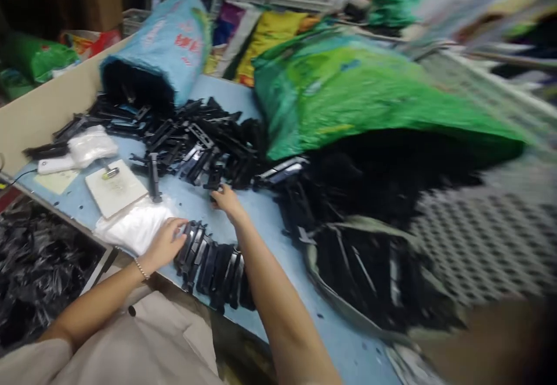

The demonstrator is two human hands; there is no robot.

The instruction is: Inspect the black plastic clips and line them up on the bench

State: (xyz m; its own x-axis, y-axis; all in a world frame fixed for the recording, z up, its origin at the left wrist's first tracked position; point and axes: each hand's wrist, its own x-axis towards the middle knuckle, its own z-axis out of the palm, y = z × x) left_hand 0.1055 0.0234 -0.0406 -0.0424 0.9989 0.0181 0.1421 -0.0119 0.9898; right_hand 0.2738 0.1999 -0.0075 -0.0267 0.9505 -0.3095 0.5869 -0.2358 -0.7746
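Row of black parts (213, 269): it stands on the near edge of your desk (200, 208), right by your body. The parts sit side by side, likely so they stay neat and easy to reach.
Left hand (165, 244): your fingers are a bit bent and touch the left end of the row, perhaps to stop it tipping over. The view is too blurry to tell if they pinch a part.
White bags (130, 231): they lie flat just beside your left hand, with a paper pad (115, 190) past them.
Right hand (226, 199): your thumb and fingers pinch one black part (214, 177) at the near side of the pile. A small grip seems right for such a thin thing.
Pile (174, 141): more black parts lie every which way across the desk, in front of you.
Sacks: a blue sack (169, 48) and a big green sack (348, 83) lie with their mouths toward you, probably so things can slide out.
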